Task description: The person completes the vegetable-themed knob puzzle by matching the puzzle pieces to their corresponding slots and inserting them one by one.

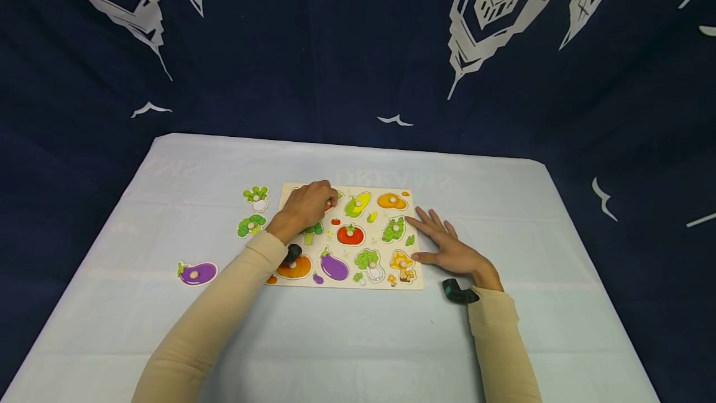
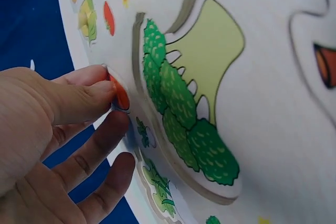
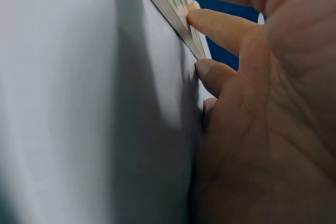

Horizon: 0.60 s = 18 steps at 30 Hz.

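A wooden vegetable puzzle board lies on the table. My left hand reaches over its upper left part, and the thumb and index finger pinch an orange-red vegetable puzzle piece close to the board surface; its full outline is hidden by the fingers. Beside that hand is the board's broccoli shape, with a stepped edge around it. My right hand lies with spread fingers at the board's right edge, index fingertip and thumb touching it. In the right wrist view, fingers show against the board's side.
Left of the board lie a loose eggplant piece, a broccoli piece and a leafy white-root piece. On the board show a tomato, corn and mushrooms. A white cloth covers the table; a dark blue curtain hangs behind.
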### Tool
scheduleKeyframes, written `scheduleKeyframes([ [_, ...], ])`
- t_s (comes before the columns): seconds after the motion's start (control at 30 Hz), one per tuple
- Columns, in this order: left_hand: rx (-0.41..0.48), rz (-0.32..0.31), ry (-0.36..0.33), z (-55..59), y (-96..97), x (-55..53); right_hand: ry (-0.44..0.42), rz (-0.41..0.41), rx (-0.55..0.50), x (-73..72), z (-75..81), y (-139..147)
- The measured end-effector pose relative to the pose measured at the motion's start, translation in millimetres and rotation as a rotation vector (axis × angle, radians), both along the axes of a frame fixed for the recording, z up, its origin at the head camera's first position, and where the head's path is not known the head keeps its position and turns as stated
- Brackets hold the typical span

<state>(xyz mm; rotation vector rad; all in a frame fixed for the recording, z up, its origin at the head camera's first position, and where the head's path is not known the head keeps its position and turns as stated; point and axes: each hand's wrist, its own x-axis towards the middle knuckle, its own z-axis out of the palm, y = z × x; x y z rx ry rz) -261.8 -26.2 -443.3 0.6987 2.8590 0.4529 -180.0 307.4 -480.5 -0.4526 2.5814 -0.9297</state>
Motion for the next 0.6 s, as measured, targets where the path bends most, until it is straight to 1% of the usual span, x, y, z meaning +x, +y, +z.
scheduleKeyframes([
  [0.2,0.032,0.018,-0.032,4.7,-5.3,1.7,0.001,-0.001,0.004,-0.1,0.6,0.0],
  [0.43,0.065,0.041,-0.009,9.9,-15.9,1.4,0.004,-0.002,-0.003,-0.1,1.2,-0.1],
  [0.6,0.070,0.063,-0.017,10.2,-29.4,1.8,0.002,0.004,-0.010,0.1,0.5,-1.0],
])
